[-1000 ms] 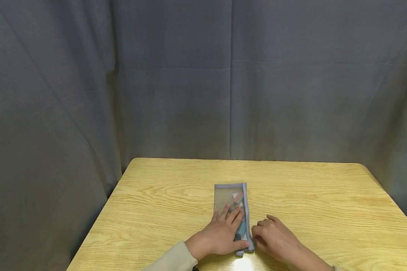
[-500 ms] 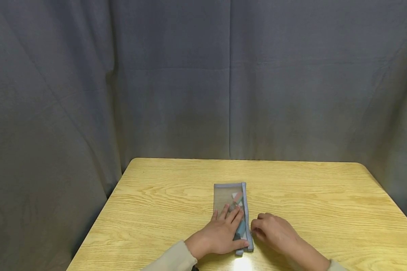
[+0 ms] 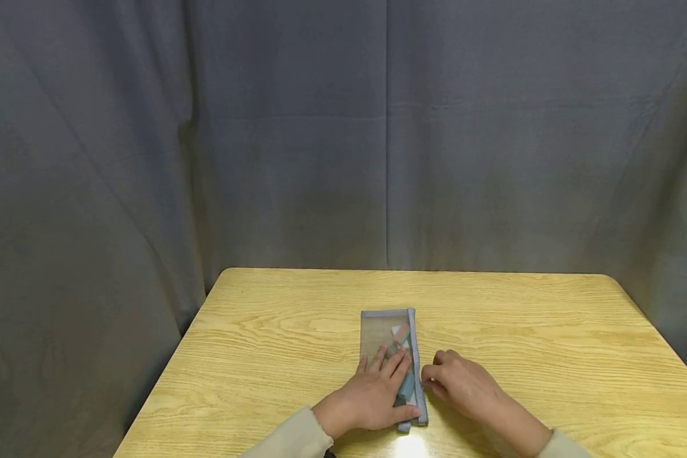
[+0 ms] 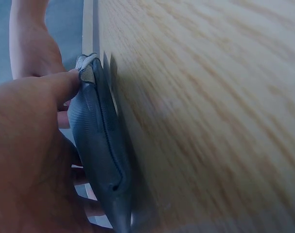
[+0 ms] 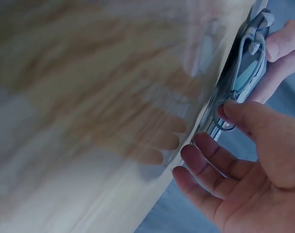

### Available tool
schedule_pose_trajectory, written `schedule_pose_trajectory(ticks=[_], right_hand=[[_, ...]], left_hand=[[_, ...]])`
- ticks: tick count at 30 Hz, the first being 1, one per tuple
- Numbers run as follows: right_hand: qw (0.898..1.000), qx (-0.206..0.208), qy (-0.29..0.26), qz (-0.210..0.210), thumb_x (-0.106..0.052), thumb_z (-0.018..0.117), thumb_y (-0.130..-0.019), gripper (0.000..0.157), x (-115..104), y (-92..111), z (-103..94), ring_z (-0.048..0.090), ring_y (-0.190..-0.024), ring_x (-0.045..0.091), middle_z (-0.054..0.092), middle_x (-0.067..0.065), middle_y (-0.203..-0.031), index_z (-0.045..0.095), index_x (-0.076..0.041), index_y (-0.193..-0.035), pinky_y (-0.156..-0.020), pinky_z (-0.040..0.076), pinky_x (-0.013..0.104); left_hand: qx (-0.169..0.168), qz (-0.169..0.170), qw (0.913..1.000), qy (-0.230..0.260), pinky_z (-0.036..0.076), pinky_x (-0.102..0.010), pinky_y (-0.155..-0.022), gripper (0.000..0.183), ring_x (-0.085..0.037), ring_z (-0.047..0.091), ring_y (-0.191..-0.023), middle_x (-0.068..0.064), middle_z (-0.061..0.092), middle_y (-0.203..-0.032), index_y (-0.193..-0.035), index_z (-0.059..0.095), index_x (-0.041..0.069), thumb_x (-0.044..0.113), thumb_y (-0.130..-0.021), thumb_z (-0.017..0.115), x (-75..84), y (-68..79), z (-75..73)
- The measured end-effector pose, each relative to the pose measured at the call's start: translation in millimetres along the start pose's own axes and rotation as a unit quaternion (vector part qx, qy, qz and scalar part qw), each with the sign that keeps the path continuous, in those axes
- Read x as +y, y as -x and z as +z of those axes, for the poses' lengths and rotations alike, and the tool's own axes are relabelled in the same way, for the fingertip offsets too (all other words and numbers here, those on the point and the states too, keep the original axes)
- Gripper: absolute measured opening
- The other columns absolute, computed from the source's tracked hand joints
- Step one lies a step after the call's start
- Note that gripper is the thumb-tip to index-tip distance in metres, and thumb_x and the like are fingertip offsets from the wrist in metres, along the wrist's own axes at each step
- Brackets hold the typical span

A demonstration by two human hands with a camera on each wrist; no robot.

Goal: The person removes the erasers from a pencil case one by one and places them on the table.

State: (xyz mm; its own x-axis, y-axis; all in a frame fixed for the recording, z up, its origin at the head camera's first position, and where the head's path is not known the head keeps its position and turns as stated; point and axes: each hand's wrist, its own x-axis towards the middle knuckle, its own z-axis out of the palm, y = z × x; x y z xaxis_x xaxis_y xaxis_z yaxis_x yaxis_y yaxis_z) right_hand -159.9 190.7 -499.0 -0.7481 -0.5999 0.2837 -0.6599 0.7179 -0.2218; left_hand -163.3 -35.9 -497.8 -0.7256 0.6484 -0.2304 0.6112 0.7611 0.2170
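A grey-blue zip pouch (image 3: 372, 327) with a see-through mesh side lies flat on the table. Through the mesh show a pink-and-white block-like piece (image 3: 401, 333) and a blue piece (image 3: 406, 387). My left hand (image 3: 372, 397) rests spread on the pouch, its thumb on the near corner by the zip edge. At the right edge, my right hand (image 3: 464, 385) pinches the zip's ring pull (image 5: 224, 119) between thumb and forefinger, other fingers loosely bent. In the right wrist view, the zip gapes between the ring and the near end, with something light green inside.
The pouch lies on a light wood-grain table (image 3: 263, 356) with rounded far corners. Grey curtains (image 3: 298, 159) hang behind it and along the sides. A bright reflection shines on the tabletop near the front.
My right hand has slid a little away from me along the pouch's zip edge. The left hand keeps its place, and the pouch has barely shifted.
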Motion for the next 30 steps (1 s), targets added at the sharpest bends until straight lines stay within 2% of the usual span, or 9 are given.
schedule_pose_trajectory(ticks=[5, 19, 30], right_hand=[[1.000, 0.002, 0.006, -0.007, -0.011, 0.082, -0.084, 0.016, 3.8, -2.3, 0.0, 0.044, -0.067, 0.004, 0.056, -0.008, -0.077, 0.071, -0.022, -0.085, -0.054, 0.039, 0.016], [1.000, 0.002, 0.013, 0.013, -0.009, 0.081, -0.085, 0.019, 9.6, -11.4, 0.2, 0.038, -0.062, 0.002, 0.053, -0.010, -0.073, 0.068, -0.023, -0.081, -0.050, 0.035, 0.017], [0.999, -0.013, -0.010, 0.028, -0.008, 0.080, -0.086, 0.014, 17.4, -19.6, -1.1, 0.040, -0.061, 0.000, 0.056, -0.010, -0.075, 0.073, -0.020, -0.084, -0.051, 0.037, 0.017]], left_hand=[[-0.001, -0.002, 1.0000, 0.002, 0.023, -0.064, -0.117, 0.092, -0.038, 0.006, -0.155, 0.000, 0.006, -0.171, -0.164, 0.008, 0.019, 0.077, -0.095, 0.029, 1.0, 0.7, -1.8], [-0.003, -0.001, 1.0000, -0.003, 0.026, -0.065, -0.115, 0.093, -0.038, 0.008, -0.155, 0.000, 0.008, -0.171, -0.164, 0.009, 0.019, 0.076, -0.095, 0.031, 1.8, 1.6, -3.9], [-0.005, 0.000, 1.0000, -0.002, 0.025, -0.064, -0.116, 0.091, -0.037, 0.009, -0.155, 0.000, 0.007, -0.171, -0.164, 0.008, 0.019, 0.076, -0.096, 0.030, 1.1, 1.3, -3.4]])
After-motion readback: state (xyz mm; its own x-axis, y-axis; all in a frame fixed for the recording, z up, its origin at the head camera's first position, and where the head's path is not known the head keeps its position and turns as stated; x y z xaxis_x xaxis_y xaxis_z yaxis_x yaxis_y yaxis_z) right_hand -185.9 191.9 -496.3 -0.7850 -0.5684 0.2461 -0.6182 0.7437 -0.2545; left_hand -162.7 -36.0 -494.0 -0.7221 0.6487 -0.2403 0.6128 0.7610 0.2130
